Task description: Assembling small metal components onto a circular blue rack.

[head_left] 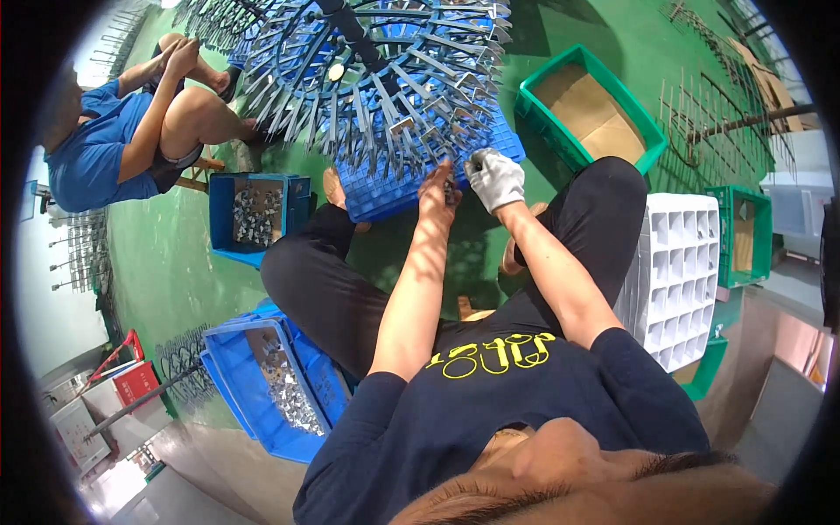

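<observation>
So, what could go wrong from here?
The left hand looks bare and is right at the round rack's metal prongs, so it could get scratched; the right hand at least wears a white glove.

The left knee is close to a blue bin of small metal pieces; a shift of the leg might knock it and spill some.

Head-worn wide fisheye, looking down — upright, at close range
</observation>
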Available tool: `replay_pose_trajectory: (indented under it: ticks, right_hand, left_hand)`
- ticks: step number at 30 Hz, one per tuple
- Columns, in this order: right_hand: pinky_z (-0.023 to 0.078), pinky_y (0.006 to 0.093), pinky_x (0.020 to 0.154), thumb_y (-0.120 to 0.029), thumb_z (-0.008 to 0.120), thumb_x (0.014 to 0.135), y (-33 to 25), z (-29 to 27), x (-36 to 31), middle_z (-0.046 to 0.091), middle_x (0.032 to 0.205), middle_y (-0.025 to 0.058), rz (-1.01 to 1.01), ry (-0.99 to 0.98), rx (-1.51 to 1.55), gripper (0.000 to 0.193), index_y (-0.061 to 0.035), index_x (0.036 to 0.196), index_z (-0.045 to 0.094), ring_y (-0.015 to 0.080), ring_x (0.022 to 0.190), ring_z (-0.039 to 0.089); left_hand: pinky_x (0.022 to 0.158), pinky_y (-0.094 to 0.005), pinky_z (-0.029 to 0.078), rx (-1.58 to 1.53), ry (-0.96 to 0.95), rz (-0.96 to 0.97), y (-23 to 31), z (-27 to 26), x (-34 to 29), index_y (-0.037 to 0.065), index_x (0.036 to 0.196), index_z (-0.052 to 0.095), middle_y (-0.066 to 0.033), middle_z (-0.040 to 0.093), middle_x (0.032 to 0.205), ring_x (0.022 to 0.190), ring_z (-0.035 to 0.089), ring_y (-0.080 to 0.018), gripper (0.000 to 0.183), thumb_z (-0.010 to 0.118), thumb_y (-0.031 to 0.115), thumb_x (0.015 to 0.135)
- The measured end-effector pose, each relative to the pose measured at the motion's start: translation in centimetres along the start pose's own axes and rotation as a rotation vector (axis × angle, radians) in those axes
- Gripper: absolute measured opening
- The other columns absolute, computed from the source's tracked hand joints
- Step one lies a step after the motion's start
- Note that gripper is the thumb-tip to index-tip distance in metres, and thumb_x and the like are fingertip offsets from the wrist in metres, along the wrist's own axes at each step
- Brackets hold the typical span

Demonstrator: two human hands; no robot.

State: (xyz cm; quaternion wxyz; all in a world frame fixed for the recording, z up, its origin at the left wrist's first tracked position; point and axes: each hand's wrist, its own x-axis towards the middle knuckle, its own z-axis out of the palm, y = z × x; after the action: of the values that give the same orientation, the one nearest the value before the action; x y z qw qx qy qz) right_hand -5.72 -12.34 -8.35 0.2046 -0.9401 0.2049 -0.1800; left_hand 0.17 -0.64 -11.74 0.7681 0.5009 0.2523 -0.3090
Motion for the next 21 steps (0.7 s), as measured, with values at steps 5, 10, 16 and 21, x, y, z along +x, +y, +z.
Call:
replay_pose_trajectory:
  ticks: [5,10,16,21]
  right_hand:
    - [0.049,0.0312,0.061,-0.025,0.062,0.080,-0.2,-1.7,0.0,0.068,0.084,0.0061,0.091,-0.046,0.097,0.015,-0.0111,0.082,0.069,0.0245,0.067,0.063]
    - [0.047,0.0270,0.061,-0.022,0.061,0.082,-0.3,-4.5,0.4,0.068,0.085,0.0049,0.243,-0.447,0.321,0.020,-0.0068,0.093,0.069,0.0179,0.065,0.060]
    - [0.046,0.0257,0.063,-0.015,0.061,0.082,-0.1,-5.8,0.0,0.066,0.084,0.0034,0.214,-0.803,0.895,0.023,0.0005,0.098,0.067,0.0142,0.065,0.055]
    - [0.042,0.0197,0.058,-0.014,0.064,0.082,-0.2,-5.9,0.0,0.063,0.081,0.0018,0.279,-0.829,0.983,0.023,0.0027,0.098,0.066,0.0079,0.065,0.050]
  left_hand:
    - [0.044,-0.0215,0.038,-0.055,-0.037,-0.042,-0.1,-1.1,-4.1,0.010,0.100,0.062,-0.0037,0.059,0.079,0.063,0.051,-0.0128,0.019,0.062,0.024,0.086]
    - [0.043,-0.0198,0.037,-0.182,-0.506,-0.126,2.0,-2.6,-6.7,0.009,0.119,0.054,-0.0079,0.059,0.082,0.060,0.049,-0.0115,0.034,0.055,0.020,0.087]
    - [0.041,-0.0169,0.034,-0.176,-0.797,-0.149,4.0,-3.2,-6.9,0.008,0.131,0.044,-0.0130,0.059,0.086,0.058,0.049,-0.0115,0.049,0.054,0.017,0.084]
    - [0.039,-0.0171,0.036,-0.109,-0.798,-0.145,4.7,-3.5,-6.5,0.004,0.133,0.041,-0.0168,0.061,0.089,0.059,0.052,-0.0137,0.053,0.056,0.019,0.084]
